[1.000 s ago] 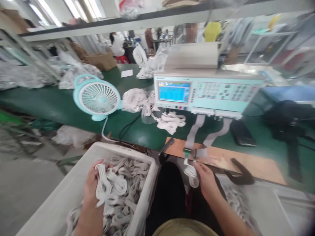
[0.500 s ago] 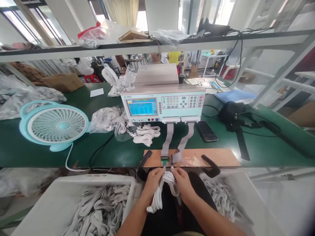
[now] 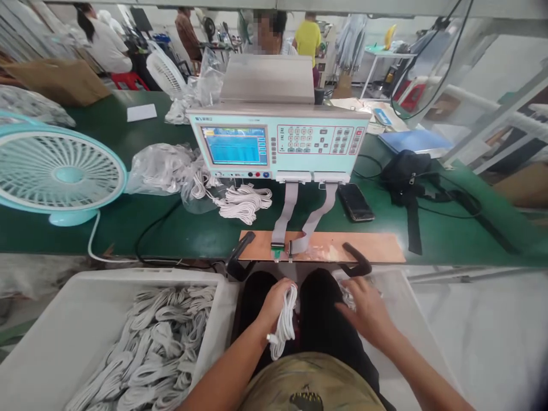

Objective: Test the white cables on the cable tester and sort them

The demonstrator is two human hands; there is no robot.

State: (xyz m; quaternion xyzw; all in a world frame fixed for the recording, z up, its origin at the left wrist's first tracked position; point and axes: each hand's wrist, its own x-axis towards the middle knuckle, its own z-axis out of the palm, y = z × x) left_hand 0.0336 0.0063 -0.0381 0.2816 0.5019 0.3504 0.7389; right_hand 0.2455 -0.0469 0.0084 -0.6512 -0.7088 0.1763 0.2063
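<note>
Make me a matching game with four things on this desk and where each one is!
Things:
1. fan
2. phone
3. white cable bundle
4. black bag

Places:
A. in the left hand
B. far left of the green table
C. just right of the ribbon cables
D. right of the tester

Pairs: 1-B, 2-C, 3-A, 4-D

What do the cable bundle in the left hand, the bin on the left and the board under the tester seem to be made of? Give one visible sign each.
Cable bundle: likely soft plastic-sheathed wire; white, matt, bends in loops.
Bin: probably moulded plastic; white, smooth, thin walls.
Board: looks like wood or fibreboard; flat, brown, dull surface.
The left hand grips the bundle.
</note>
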